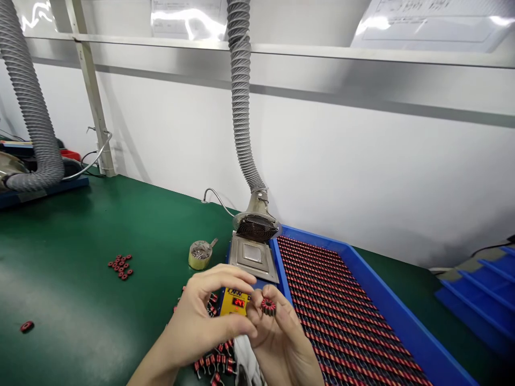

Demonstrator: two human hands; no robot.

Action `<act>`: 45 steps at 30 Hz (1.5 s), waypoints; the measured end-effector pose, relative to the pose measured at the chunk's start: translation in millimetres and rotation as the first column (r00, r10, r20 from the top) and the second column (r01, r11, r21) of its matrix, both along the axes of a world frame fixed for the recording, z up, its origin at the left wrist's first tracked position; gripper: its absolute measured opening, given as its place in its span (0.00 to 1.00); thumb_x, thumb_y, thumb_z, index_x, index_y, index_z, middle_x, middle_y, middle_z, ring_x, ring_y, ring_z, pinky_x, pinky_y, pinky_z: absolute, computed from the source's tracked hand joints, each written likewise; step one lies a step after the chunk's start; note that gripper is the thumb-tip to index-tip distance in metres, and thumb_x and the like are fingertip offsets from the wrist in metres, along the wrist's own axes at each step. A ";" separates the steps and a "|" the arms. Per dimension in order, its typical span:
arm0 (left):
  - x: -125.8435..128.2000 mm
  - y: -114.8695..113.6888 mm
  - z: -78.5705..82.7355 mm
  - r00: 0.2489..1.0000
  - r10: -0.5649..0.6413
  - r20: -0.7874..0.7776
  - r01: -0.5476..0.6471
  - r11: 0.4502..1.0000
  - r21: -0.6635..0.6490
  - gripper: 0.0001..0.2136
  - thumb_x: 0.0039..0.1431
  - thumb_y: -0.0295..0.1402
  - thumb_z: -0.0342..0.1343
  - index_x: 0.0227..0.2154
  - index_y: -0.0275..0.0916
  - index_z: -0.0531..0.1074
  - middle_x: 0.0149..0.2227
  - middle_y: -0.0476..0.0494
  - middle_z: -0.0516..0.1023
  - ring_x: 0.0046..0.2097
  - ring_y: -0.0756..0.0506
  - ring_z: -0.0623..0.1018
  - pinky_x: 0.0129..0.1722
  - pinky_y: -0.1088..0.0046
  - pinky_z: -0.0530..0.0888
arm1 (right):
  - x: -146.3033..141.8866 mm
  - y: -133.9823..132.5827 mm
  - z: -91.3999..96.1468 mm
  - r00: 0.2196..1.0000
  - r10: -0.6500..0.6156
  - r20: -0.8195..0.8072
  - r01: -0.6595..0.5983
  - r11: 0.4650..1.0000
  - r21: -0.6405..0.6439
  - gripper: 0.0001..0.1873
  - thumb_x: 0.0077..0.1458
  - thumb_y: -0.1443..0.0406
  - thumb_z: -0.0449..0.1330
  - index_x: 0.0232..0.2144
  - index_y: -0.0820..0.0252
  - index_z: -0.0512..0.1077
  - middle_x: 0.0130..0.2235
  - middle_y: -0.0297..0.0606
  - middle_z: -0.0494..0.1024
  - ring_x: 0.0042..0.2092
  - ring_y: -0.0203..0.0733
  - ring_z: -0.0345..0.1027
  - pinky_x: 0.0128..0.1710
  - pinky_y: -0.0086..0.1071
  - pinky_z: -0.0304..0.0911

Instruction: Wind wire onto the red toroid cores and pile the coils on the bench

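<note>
My right hand (284, 338) pinches a small red-and-black toroidal coil (268, 306) between thumb and fingertips, its ribbed round face turned up toward me. Just left of it is my left hand (209, 313), thumb and fingers apart in a C shape with nothing between them. Through that gap shows a yellow panel (234, 303) with a lit red digital display. Behind the hands sits the heated unit's metal top plate (252, 253). Loose coils with wire leads (217, 362) lie below my left hand, partly hidden, beside a white cloth (246, 359).
A blue tray (402, 305) of coils in rows stands right. A small tin (200, 254) of grey metallic bits is left of the plate, under a fume hose (241, 96). Red rings (120, 266) and one ring (27, 326) lie left; blue trays (483, 300) stand far right.
</note>
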State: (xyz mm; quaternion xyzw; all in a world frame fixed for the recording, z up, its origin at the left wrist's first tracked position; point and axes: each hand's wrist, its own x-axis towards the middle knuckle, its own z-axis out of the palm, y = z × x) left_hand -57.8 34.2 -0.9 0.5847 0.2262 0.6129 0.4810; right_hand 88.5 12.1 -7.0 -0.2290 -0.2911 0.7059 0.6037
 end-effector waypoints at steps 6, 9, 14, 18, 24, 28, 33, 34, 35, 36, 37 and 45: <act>7.3 -4.3 0.1 0.997 -0.057 0.043 0.063 0.987 -0.149 0.11 0.51 0.21 0.66 0.31 0.46 0.84 0.38 0.46 0.83 0.38 0.48 0.80 0.33 0.79 0.77 | -4.9 2.2 -4.5 0.995 0.042 -0.088 -0.045 0.999 -0.026 0.10 0.48 0.65 0.75 0.28 0.57 0.76 0.29 0.30 0.78 0.30 0.30 0.72 0.35 0.22 0.69; 10.8 -5.9 0.7 0.992 -0.055 0.114 0.078 0.975 -0.210 0.03 0.54 0.27 0.66 0.28 0.42 0.83 0.36 0.44 0.81 0.35 0.48 0.79 0.25 0.80 0.76 | -9.1 3.3 -5.4 0.990 0.047 -0.131 -0.048 0.999 0.001 0.11 0.48 0.66 0.75 0.27 0.58 0.75 0.29 0.29 0.77 0.30 0.30 0.72 0.31 0.22 0.68; 12.4 -9.2 5.8 0.979 -0.059 0.197 0.118 0.946 -0.303 0.08 0.59 0.34 0.63 0.26 0.38 0.79 0.29 0.48 0.79 0.27 0.53 0.75 0.29 0.79 0.76 | -10.5 3.4 -2.7 0.991 0.046 -0.126 -0.042 0.999 0.034 0.12 0.47 0.69 0.75 0.25 0.59 0.74 0.30 0.32 0.79 0.32 0.34 0.75 0.32 0.25 0.70; 9.4 -9.0 4.7 0.970 -0.092 0.224 0.156 0.945 -0.287 0.07 0.56 0.37 0.66 0.30 0.39 0.80 0.32 0.47 0.80 0.28 0.52 0.77 0.30 0.79 0.76 | -9.9 3.0 -1.0 0.990 0.035 -0.134 -0.028 0.998 0.052 0.12 0.46 0.69 0.75 0.25 0.59 0.73 0.30 0.32 0.79 0.30 0.33 0.74 0.33 0.25 0.70; 10.6 -6.7 5.2 0.988 0.006 0.155 0.037 0.962 -0.271 0.04 0.53 0.32 0.68 0.25 0.39 0.82 0.29 0.47 0.82 0.32 0.50 0.78 0.31 0.80 0.75 | -9.4 2.0 -2.3 0.995 0.028 -0.093 -0.025 0.999 0.026 0.14 0.45 0.69 0.76 0.24 0.59 0.72 0.32 0.32 0.79 0.32 0.32 0.75 0.36 0.23 0.71; 15.7 -8.5 1.6 0.954 0.051 0.294 0.024 0.969 -0.246 0.06 0.53 0.34 0.68 0.24 0.40 0.81 0.26 0.49 0.80 0.28 0.51 0.77 0.29 0.77 0.75 | -10.9 0.7 -0.4 0.998 0.025 -0.057 -0.024 0.999 0.029 0.15 0.44 0.68 0.76 0.24 0.58 0.71 0.31 0.32 0.78 0.30 0.33 0.74 0.33 0.24 0.71; 8.1 -9.0 -0.1 0.933 0.208 0.293 -0.165 0.972 -0.165 0.01 0.55 0.33 0.68 0.30 0.45 0.83 0.32 0.50 0.84 0.39 0.50 0.79 0.43 0.79 0.75 | -11.2 -0.2 3.5 0.999 -0.033 -0.019 0.034 0.998 0.044 0.15 0.44 0.67 0.76 0.23 0.58 0.72 0.30 0.31 0.77 0.31 0.34 0.72 0.35 0.25 0.69; 6.1 -8.7 1.0 0.952 0.186 0.242 -0.140 0.971 -0.194 0.03 0.53 0.34 0.69 0.32 0.44 0.83 0.34 0.49 0.84 0.40 0.50 0.79 0.43 0.80 0.74 | -10.8 -0.3 3.4 0.999 -0.044 -0.008 0.044 0.998 0.041 0.15 0.44 0.67 0.76 0.23 0.57 0.71 0.30 0.31 0.77 0.32 0.35 0.72 0.36 0.26 0.69; 4.8 -8.3 2.3 0.973 0.131 0.188 -0.087 0.971 -0.225 0.06 0.52 0.34 0.70 0.34 0.44 0.84 0.35 0.48 0.85 0.40 0.49 0.80 0.43 0.80 0.75 | -10.4 -0.4 3.0 0.999 -0.052 0.003 0.052 0.998 0.039 0.15 0.44 0.67 0.76 0.23 0.57 0.71 0.31 0.32 0.76 0.32 0.35 0.72 0.37 0.27 0.69; 4.3 -7.9 3.6 0.987 0.060 0.146 -0.021 0.966 -0.258 0.07 0.51 0.35 0.70 0.34 0.43 0.84 0.36 0.47 0.85 0.40 0.48 0.80 0.41 0.79 0.75 | -10.0 -0.4 2.1 0.998 -0.057 0.010 0.057 0.998 0.037 0.15 0.44 0.67 0.76 0.23 0.57 0.71 0.31 0.32 0.76 0.32 0.36 0.71 0.37 0.28 0.69; 4.7 -7.6 4.7 0.992 -0.004 0.128 0.041 0.958 -0.284 0.07 0.50 0.35 0.70 0.33 0.42 0.84 0.36 0.46 0.85 0.40 0.48 0.80 0.40 0.78 0.75 | -9.8 -0.4 1.0 0.998 -0.062 0.014 0.061 0.997 0.036 0.15 0.44 0.67 0.76 0.23 0.57 0.71 0.30 0.32 0.76 0.33 0.37 0.70 0.36 0.29 0.69; 5.1 -4.2 8.6 0.998 0.059 -0.013 -0.061 0.976 -0.210 0.05 0.54 0.30 0.66 0.25 0.43 0.83 0.30 0.45 0.84 0.40 0.43 0.81 0.43 0.68 0.75 | -13.0 0.4 -0.7 0.987 -0.135 0.084 0.128 0.988 0.091 0.14 0.43 0.66 0.76 0.22 0.56 0.73 0.30 0.33 0.76 0.33 0.39 0.68 0.36 0.31 0.68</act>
